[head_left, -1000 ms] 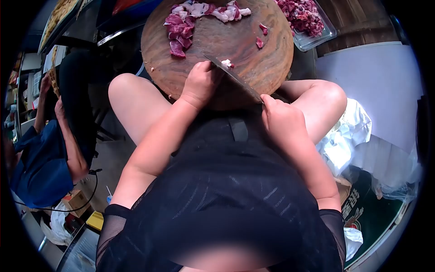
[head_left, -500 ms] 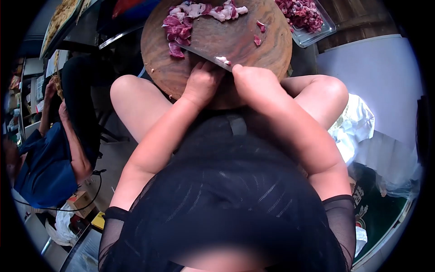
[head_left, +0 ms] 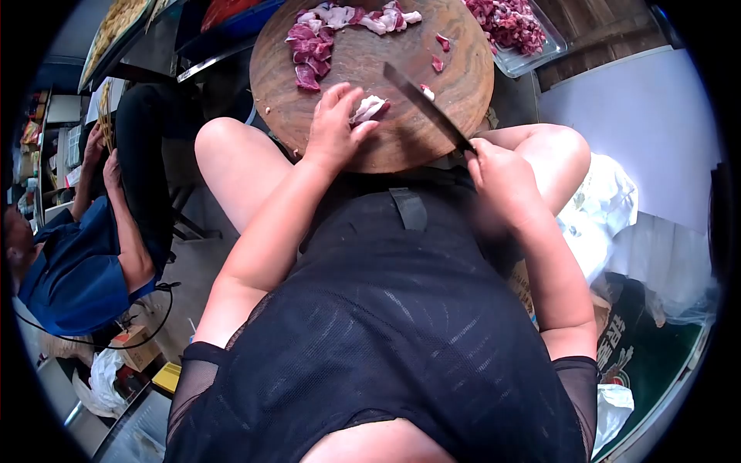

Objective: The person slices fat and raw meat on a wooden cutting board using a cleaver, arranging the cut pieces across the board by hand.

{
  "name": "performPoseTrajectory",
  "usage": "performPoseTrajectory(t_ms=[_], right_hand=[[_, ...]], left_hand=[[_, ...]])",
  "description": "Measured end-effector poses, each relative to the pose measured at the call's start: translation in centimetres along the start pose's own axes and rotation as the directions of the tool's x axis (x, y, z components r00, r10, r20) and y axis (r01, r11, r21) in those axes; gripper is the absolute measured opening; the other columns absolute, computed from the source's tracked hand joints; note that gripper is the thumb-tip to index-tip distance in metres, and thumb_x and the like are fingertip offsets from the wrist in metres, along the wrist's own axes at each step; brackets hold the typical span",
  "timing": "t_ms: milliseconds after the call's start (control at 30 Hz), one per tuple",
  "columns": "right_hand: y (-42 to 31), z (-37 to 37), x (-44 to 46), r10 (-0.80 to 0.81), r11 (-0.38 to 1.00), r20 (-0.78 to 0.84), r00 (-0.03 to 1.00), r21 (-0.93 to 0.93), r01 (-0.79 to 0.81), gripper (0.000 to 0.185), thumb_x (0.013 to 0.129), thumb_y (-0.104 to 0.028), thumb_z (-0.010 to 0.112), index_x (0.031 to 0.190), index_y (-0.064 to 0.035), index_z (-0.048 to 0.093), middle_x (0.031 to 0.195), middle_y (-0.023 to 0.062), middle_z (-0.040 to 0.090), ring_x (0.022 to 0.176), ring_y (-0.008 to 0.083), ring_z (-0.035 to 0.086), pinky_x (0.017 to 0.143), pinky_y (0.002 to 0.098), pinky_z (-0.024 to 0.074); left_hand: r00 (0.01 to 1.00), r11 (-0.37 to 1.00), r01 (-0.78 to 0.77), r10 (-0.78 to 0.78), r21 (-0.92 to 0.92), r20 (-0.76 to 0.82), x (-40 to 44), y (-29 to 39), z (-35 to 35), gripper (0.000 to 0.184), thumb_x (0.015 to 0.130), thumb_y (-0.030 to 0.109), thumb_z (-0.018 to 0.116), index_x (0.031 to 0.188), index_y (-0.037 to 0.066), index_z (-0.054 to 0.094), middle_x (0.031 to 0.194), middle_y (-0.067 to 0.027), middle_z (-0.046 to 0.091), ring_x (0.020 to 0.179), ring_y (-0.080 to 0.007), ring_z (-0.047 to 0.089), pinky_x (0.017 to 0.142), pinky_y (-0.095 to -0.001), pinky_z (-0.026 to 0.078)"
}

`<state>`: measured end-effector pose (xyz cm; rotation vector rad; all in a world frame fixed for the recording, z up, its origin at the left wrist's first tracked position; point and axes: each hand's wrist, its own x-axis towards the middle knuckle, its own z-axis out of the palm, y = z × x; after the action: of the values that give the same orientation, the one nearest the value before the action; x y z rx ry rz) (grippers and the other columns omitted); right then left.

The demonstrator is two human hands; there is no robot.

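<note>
My right hand [head_left: 502, 174] is closed round the handle of a long knife [head_left: 426, 106], whose blade points up and left over the round wooden board [head_left: 370, 69]. My left hand [head_left: 334, 127] has its fingers apart beside a pale and red piece of meat [head_left: 370, 109] on the board; whether it touches the piece is hard to tell. A small scrap [head_left: 427, 92] lies just past the blade. Red meat pieces [head_left: 311, 52] and paler ones [head_left: 386, 19] line the board's far left and far edge. Two small red bits [head_left: 440, 52] sit at the right.
A clear tray [head_left: 544, 55] of chopped meat [head_left: 505, 23] stands beyond the board at the right. At the left, another person [head_left: 85, 262] in blue holds thin sticks [head_left: 106, 116]. White plastic bags [head_left: 606, 201] and a green box [head_left: 644, 347] are at the right.
My left hand has opened and lifted, showing the piece of meat beside it. The knife in my right hand has swung away to the right, off the small scrap.
</note>
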<state>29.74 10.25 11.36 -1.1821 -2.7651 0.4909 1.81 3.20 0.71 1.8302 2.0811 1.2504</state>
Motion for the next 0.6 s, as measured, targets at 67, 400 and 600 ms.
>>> performPoseTrajectory(t_ms=[67, 400, 600], right_hand=[[-1.1, 0.3, 0.1, -0.063, 0.998, -0.032, 0.997, 0.008, 0.063, 0.012, 0.092, -0.015, 0.053, 0.088, -0.0044, 0.057, 0.071, 0.0162, 0.064, 0.068, 0.0344, 0.066, 0.061, 0.0466, 0.0523], [-3.8, -0.9, 2.6, -0.093, 0.982, 0.229, 0.969, -0.138, 0.126, 0.007, 0.086, -0.005, 0.051, 0.085, -0.0019, 0.057, 0.075, 0.0169, 0.067, 0.071, 0.0346, 0.069, 0.061, 0.0453, 0.0558], [-4.5, 2.5, 7.6, -0.160, 0.981, 0.222, 0.962, -0.076, 0.181, 0.012, 0.086, -0.007, 0.051, 0.086, -0.0020, 0.062, 0.077, 0.0182, 0.070, 0.074, 0.0349, 0.071, 0.065, 0.0462, 0.0568]], left_hand=[[0.983, 0.980, -0.181, 0.177, 0.077, 0.056, -0.4, -0.5, -0.2, 0.028, 0.079, 0.014, 0.075, 0.105, 0.005, 0.069, 0.105, -0.0111, 0.064, 0.101, -0.0323, 0.061, 0.089, -0.0403, 0.049], [0.972, 0.969, -0.234, 0.232, 0.086, 0.026, 0.2, 0.3, 0.7, 0.028, 0.082, 0.005, 0.066, 0.109, 0.010, 0.070, 0.101, -0.0092, 0.068, 0.093, -0.0306, 0.064, 0.080, -0.0398, 0.053], [0.953, 0.933, -0.304, 0.301, 0.192, 0.044, 0.1, -0.2, 1.2, 0.029, 0.080, 0.006, 0.068, 0.108, 0.010, 0.070, 0.103, -0.0089, 0.067, 0.098, -0.0297, 0.063, 0.088, -0.0395, 0.052]])
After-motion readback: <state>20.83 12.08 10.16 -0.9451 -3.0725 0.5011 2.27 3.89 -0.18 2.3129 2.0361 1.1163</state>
